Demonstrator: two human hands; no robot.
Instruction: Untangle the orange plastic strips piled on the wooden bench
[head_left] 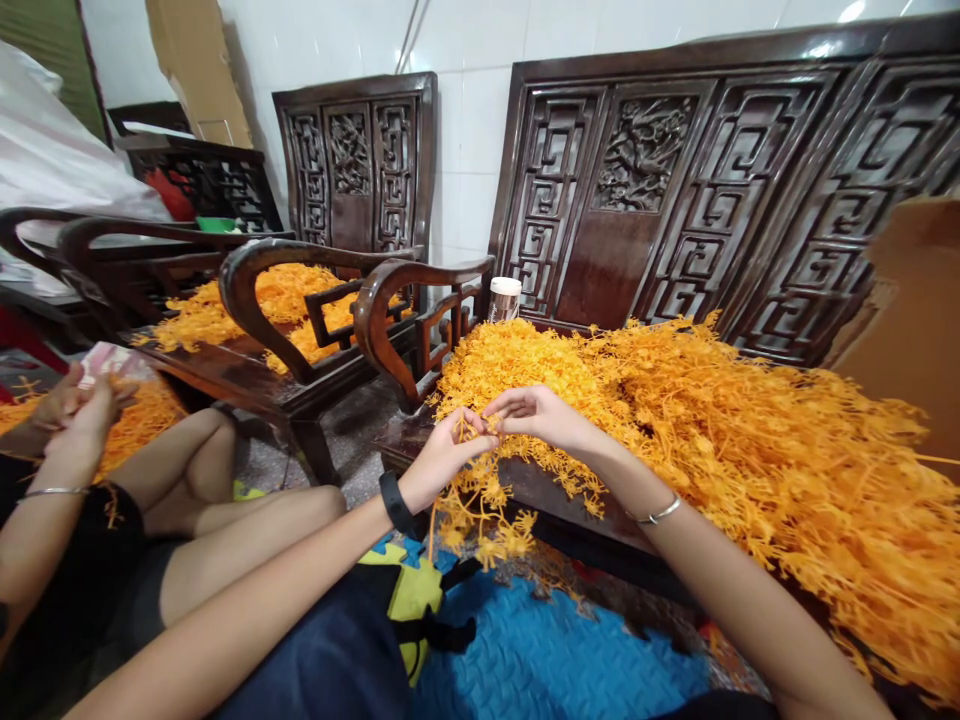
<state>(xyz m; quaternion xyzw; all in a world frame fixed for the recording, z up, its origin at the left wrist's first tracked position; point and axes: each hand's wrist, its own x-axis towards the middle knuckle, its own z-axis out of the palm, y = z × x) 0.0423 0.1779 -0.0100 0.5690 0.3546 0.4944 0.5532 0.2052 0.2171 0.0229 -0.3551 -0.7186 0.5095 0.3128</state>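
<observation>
My left hand (444,455) and my right hand (541,414) meet over the front edge of a dark carved wooden bench (660,170). Both pinch a sprig of orange plastic flower stems (480,500) that hangs down between them. The left wrist wears a black band, the right a thin silver bangle. A big heap of the same orange stems (750,440) covers the bench seat to the right of my hands.
Another person sits on my left, their hands (75,410) holding something small. A wooden armchair (300,300) at left carries more orange stems. A white-lidded jar (504,298) stands at the bench's back. Blue foam mat (540,650) covers the floor; cardboard (919,300) leans at right.
</observation>
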